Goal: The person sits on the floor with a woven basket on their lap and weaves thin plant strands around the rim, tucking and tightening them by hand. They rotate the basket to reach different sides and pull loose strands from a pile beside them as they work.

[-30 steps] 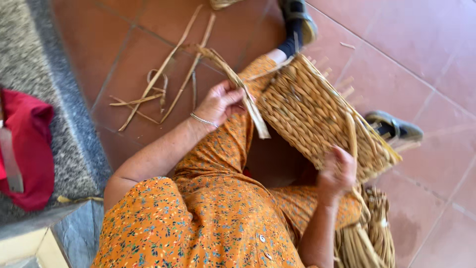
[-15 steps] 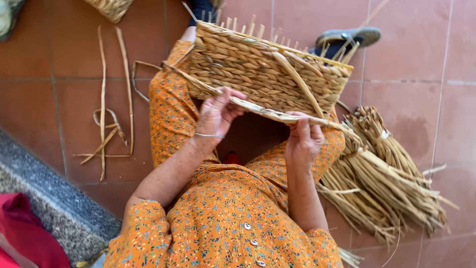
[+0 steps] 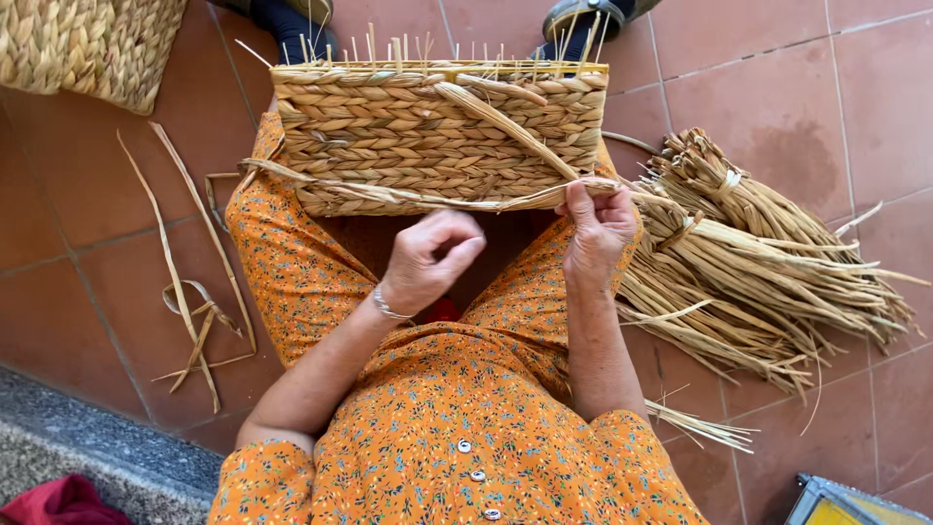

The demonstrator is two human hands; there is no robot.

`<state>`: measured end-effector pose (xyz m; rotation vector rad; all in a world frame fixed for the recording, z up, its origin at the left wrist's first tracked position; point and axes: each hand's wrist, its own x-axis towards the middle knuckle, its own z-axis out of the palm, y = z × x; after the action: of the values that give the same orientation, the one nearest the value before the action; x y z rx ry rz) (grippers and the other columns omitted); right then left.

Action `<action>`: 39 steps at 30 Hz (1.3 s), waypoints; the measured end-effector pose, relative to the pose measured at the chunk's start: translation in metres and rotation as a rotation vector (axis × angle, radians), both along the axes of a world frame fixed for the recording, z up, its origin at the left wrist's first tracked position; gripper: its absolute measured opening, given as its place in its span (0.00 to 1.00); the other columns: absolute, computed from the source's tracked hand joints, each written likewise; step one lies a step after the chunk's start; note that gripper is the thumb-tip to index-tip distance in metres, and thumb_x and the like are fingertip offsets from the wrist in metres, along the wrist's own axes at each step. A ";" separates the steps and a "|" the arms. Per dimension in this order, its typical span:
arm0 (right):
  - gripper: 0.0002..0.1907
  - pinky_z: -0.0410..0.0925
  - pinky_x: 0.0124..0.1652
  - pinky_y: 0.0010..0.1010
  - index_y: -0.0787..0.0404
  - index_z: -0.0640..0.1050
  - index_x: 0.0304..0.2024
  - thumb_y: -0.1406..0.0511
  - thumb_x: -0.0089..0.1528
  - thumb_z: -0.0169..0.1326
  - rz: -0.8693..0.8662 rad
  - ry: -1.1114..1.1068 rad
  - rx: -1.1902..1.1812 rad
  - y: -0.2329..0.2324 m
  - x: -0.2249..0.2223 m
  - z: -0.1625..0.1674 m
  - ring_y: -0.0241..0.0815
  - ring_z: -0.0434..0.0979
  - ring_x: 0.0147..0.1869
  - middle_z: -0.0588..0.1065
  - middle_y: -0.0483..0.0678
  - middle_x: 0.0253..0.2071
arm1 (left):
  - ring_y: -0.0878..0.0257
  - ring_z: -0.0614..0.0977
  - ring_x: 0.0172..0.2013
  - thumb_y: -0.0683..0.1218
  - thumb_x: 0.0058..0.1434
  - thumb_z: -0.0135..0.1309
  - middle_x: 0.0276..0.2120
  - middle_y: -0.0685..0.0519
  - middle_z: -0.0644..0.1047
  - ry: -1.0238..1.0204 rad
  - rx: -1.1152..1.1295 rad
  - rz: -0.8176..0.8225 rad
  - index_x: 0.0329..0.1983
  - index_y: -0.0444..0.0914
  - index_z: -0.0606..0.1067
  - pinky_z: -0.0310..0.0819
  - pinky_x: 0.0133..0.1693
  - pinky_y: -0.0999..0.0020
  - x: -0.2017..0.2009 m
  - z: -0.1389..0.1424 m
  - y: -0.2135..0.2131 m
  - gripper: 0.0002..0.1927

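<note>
An orange floral dress [image 3: 457, 437] is seen nearest. Beyond it, the left hand [image 3: 428, 258] is loosely curled, nothing held. A long straw strand [image 3: 408, 197] is pinched by the right hand [image 3: 598, 228], just below the woven basket [image 3: 437, 136]. Right of those fingers, a reed bundle [image 3: 758, 262] is laid on the tiled floor [image 3: 797, 87].

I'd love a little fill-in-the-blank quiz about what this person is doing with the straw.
1. The half-woven rectangular straw basket rests on the person's ____.
2. The right hand pinches a flat straw strand against the basket's lower ____.
3. The tied bundle of loose dry straw lies on the tiled floor on the person's ____ side.
4. The left hand wears a thin ____ on its wrist.

Missing words: lap; edge; right; bracelet
</note>
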<state>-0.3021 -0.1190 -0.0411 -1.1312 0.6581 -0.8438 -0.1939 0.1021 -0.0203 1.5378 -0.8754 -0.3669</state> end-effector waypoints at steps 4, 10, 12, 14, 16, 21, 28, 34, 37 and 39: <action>0.06 0.70 0.44 0.24 0.64 0.78 0.42 0.69 0.69 0.63 0.066 -0.058 -0.026 0.012 -0.003 -0.006 0.32 0.75 0.41 0.78 0.45 0.38 | 0.49 0.79 0.45 0.47 0.61 0.62 0.43 0.47 0.78 -0.533 0.023 0.137 0.49 0.38 0.74 0.74 0.48 0.56 0.009 0.029 -0.056 0.16; 0.19 0.70 0.53 0.27 0.67 0.75 0.61 0.61 0.73 0.48 0.136 0.053 -0.089 0.014 -0.010 0.013 0.36 0.79 0.56 0.79 0.51 0.53 | 0.47 0.79 0.42 0.45 0.68 0.58 0.38 0.46 0.75 -0.349 0.096 0.032 0.49 0.36 0.74 0.76 0.45 0.56 0.000 0.026 -0.092 0.11; 0.20 0.68 0.62 0.31 0.71 0.73 0.62 0.63 0.74 0.46 0.187 -0.002 0.007 0.013 -0.011 0.017 0.39 0.77 0.62 0.77 0.53 0.58 | 0.46 0.79 0.41 0.45 0.68 0.57 0.38 0.45 0.75 -0.317 0.040 0.016 0.51 0.34 0.74 0.75 0.43 0.55 -0.003 0.019 -0.094 0.12; 0.20 0.69 0.64 0.33 0.72 0.72 0.62 0.63 0.74 0.45 0.246 -0.058 0.108 0.011 -0.013 0.017 0.41 0.77 0.62 0.77 0.55 0.59 | 0.47 0.79 0.39 0.46 0.68 0.56 0.36 0.45 0.75 -0.309 0.100 -0.050 0.47 0.35 0.75 0.75 0.42 0.55 -0.006 0.013 -0.097 0.10; 0.19 0.71 0.62 0.34 0.70 0.74 0.59 0.63 0.73 0.44 0.319 -0.117 0.223 0.006 -0.017 0.013 0.44 0.80 0.58 0.79 0.56 0.56 | 0.47 0.80 0.39 0.47 0.69 0.55 0.36 0.45 0.77 -0.289 0.138 -0.088 0.44 0.37 0.76 0.76 0.40 0.54 -0.010 0.008 -0.101 0.09; 0.11 0.74 0.53 0.40 0.70 0.76 0.46 0.65 0.72 0.52 0.157 -0.222 0.412 -0.012 -0.015 -0.006 0.50 0.83 0.47 0.81 0.59 0.42 | 0.45 0.83 0.34 0.51 0.71 0.49 0.34 0.43 0.81 -0.230 0.194 -0.122 0.40 0.38 0.76 0.77 0.34 0.50 -0.018 0.002 -0.116 0.12; 0.10 0.77 0.44 0.43 0.67 0.76 0.40 0.64 0.69 0.56 -0.039 -0.301 0.464 -0.044 0.005 -0.014 0.46 0.81 0.35 0.77 0.50 0.29 | 0.40 0.82 0.29 0.56 0.72 0.45 0.24 0.41 0.78 -0.179 0.413 -0.189 0.33 0.39 0.73 0.75 0.34 0.44 -0.021 -0.002 -0.143 0.19; 0.10 0.79 0.44 0.47 0.67 0.76 0.40 0.64 0.67 0.55 -0.192 -0.290 0.531 -0.077 0.014 -0.010 0.45 0.80 0.33 0.76 0.50 0.27 | 0.39 0.81 0.32 0.55 0.72 0.45 0.26 0.40 0.79 -0.107 0.432 -0.235 0.36 0.40 0.74 0.73 0.35 0.43 -0.021 0.000 -0.150 0.17; 0.10 0.79 0.44 0.46 0.66 0.77 0.40 0.64 0.68 0.56 -0.204 -0.211 0.396 -0.078 0.008 -0.003 0.47 0.81 0.34 0.78 0.52 0.28 | 0.40 0.82 0.33 0.55 0.71 0.46 0.29 0.41 0.80 -0.090 0.464 -0.271 0.39 0.40 0.75 0.75 0.36 0.45 -0.018 0.003 -0.133 0.15; 0.10 0.79 0.42 0.47 0.66 0.76 0.39 0.64 0.68 0.55 -0.192 -0.204 0.336 -0.077 0.003 0.007 0.47 0.82 0.36 0.79 0.52 0.30 | 0.40 0.82 0.33 0.53 0.69 0.49 0.30 0.41 0.80 -0.048 0.457 -0.265 0.43 0.40 0.77 0.75 0.35 0.47 -0.007 0.006 -0.117 0.13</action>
<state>-0.2993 -0.1957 -0.0338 -0.6771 0.7138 -0.9561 -0.2006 -0.0145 -0.0145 1.8549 -1.0881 -0.7667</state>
